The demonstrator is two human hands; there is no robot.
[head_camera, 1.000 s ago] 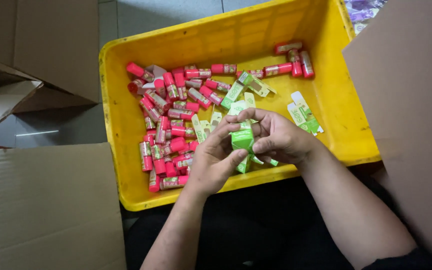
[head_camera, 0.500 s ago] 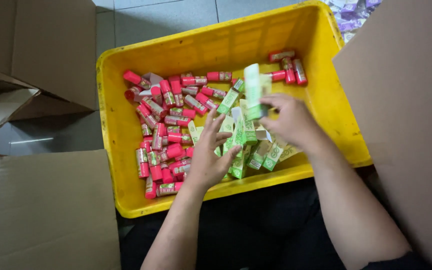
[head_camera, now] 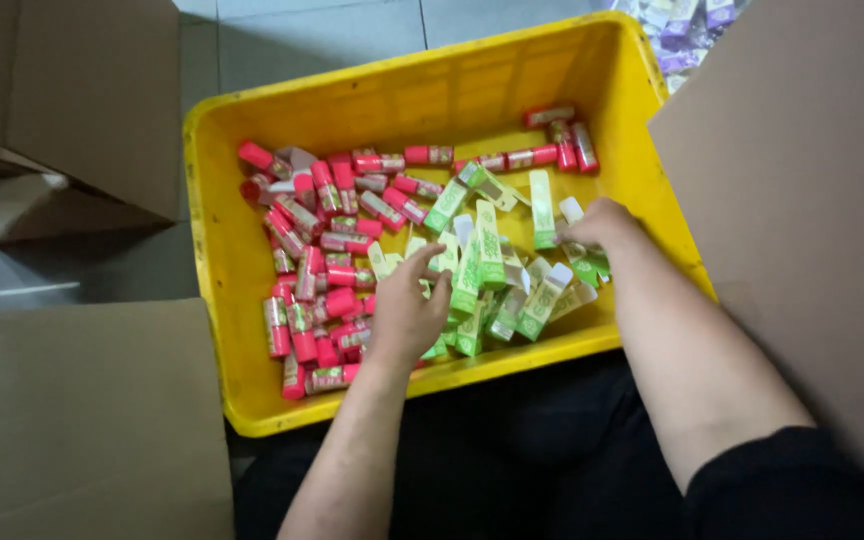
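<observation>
A yellow plastic bin [head_camera: 392, 95] holds several pink-capped tubes [head_camera: 327, 270] on its left and several light green cartons [head_camera: 492, 265] in its middle. My left hand [head_camera: 407, 305] lies palm down where the tubes meet the cartons, fingers spread, holding nothing. My right hand [head_camera: 600, 224] reaches to the bin's right side, its fingers curled down onto green cartons [head_camera: 584, 268]. Those fingers are hidden, so a grip cannot be told. One green carton [head_camera: 542, 208] lies just left of that hand.
An open cardboard box [head_camera: 82, 420] with its flap [head_camera: 92, 90] stands left of the bin. A large cardboard panel [head_camera: 802, 200] rises on the right. Small purple packs [head_camera: 682, 15] lie at the top right. Grey floor tiles [head_camera: 312, 40] show behind the bin.
Both hands had worked a green carton together; they have parted. My right hand lifted the carton, then dropped to the bin's right side. My left hand spread flat over the pile.
</observation>
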